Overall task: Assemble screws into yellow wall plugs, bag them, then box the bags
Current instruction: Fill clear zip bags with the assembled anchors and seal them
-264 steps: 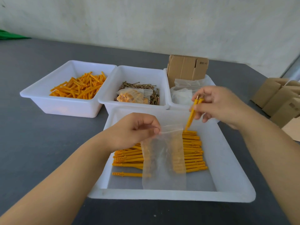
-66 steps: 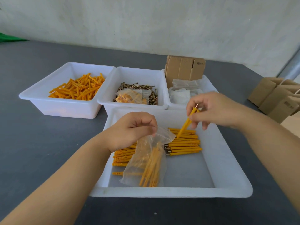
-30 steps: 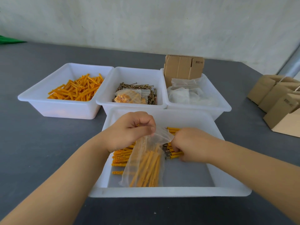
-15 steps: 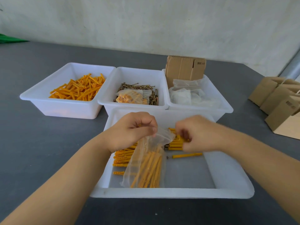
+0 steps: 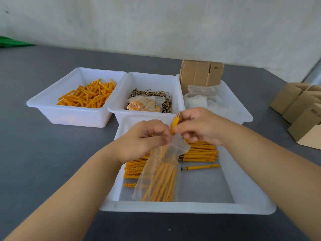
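Left hand [image 5: 144, 140] curled, pinching the mouth of a clear bag [image 5: 160, 173] between thumb and fingers, holding it up over the near tray [image 5: 187, 207]; right hand [image 5: 199, 126] close beside it, almost touching, fingers clamped on a yellow plug [image 5: 174, 122] with a screw head showing at its top, tip pointing down at the bag's open mouth; bag hanging slanted, lower end resting on the tray floor, several plugs already inside, lying lengthwise; more assembled plugs [image 5: 199, 152] stacked in rows on the tray floor behind and to the right of the bag, one lone plug [image 5: 200, 167] lying just in front of that stack, others partly hidden under the left wrist; beyond the near tray, three white bins in a row; left bin [image 5: 52, 108] heaped with loose plugs; middle bin [image 5: 152, 77] holding screws [image 5: 151, 93] and a filled bag [image 5: 141, 105] lying on top of them; right bin [image 5: 246, 117] holding empty clear bags [image 5: 201, 100] and flat folded cartons [image 5: 199, 73] standing upright at its back; all trays on a grey table [image 5: 43, 153]; made-up brown boxes [image 5: 302, 108] grouped near the table's right edge, well apart from the trays; green item [image 5: 12, 42] at the far left edge, too little visible to identify.
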A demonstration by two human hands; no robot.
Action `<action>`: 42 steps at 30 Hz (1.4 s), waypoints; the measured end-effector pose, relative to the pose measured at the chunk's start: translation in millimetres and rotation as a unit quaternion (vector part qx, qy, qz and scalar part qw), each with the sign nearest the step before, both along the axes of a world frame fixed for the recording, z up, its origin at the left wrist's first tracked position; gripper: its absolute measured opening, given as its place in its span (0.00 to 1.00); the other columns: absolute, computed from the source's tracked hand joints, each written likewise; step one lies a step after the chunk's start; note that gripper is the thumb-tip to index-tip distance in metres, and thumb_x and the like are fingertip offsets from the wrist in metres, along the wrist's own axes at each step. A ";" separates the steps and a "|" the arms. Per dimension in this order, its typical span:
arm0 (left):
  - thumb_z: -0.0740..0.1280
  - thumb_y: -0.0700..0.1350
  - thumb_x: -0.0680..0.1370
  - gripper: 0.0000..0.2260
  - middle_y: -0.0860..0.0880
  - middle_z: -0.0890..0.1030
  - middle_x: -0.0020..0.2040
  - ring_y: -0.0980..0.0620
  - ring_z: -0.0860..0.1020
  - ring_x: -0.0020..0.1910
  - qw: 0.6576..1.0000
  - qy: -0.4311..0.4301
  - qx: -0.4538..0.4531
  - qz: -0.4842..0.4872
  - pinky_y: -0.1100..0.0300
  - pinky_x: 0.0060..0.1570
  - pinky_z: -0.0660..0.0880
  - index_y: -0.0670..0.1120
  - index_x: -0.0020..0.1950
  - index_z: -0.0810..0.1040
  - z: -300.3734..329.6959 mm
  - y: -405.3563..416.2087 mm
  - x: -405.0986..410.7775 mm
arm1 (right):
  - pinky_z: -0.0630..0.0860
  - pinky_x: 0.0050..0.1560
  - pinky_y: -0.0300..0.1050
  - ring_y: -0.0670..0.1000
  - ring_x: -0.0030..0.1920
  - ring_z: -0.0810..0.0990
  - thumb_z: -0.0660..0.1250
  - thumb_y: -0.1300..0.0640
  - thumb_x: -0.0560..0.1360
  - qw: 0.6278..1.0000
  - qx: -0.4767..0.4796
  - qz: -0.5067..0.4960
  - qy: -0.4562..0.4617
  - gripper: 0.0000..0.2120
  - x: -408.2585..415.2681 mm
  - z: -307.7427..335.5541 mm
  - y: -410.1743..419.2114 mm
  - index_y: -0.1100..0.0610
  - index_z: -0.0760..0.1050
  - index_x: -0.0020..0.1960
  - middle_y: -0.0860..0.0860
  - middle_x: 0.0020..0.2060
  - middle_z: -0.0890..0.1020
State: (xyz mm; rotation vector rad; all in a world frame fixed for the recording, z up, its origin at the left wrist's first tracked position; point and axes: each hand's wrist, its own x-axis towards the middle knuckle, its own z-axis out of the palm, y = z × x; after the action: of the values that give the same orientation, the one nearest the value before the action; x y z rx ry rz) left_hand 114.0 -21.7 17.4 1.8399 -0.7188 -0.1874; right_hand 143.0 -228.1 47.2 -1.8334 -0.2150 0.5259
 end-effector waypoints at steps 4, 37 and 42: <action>0.67 0.44 0.74 0.05 0.57 0.75 0.38 0.60 0.74 0.39 1.000 0.001 0.019 -0.003 0.68 0.43 0.69 0.46 0.40 0.81 -0.8 -1.0 0.2 | 0.60 0.24 0.37 0.45 0.23 0.64 0.73 0.66 0.74 0.986 -0.111 0.122 0.032 0.05 -5.1 -1.6 -0.3 0.66 0.79 0.48 0.50 0.23 0.69; 0.65 0.43 0.75 0.06 0.50 0.76 0.39 0.58 0.73 0.39 1.000 -0.017 0.018 -0.002 0.67 0.44 0.70 0.47 0.40 0.79 -1.0 1.5 2.4 | 0.75 0.43 0.36 0.42 0.42 0.79 0.76 0.51 0.70 0.797 -0.521 0.192 -0.237 0.15 -28.0 -29.1 -34.8 0.50 0.82 0.56 0.43 0.45 0.83; 0.65 0.43 0.75 0.06 0.51 0.76 0.39 0.59 0.73 0.39 1.000 -0.016 0.019 -0.004 0.68 0.44 0.70 0.46 0.40 0.79 -0.6 0.9 1.7 | 0.75 0.44 0.43 0.50 0.45 0.77 0.73 0.53 0.70 0.753 -0.562 0.208 -0.271 0.13 -31.0 -42.1 -32.3 0.52 0.80 0.54 0.47 0.46 0.81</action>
State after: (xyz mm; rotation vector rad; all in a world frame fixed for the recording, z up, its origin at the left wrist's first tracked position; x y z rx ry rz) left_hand 115.7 -20.8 16.8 1.8803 -0.7492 -0.1770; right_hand 112.0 -260.3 5.2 -3.1569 -0.8654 0.4223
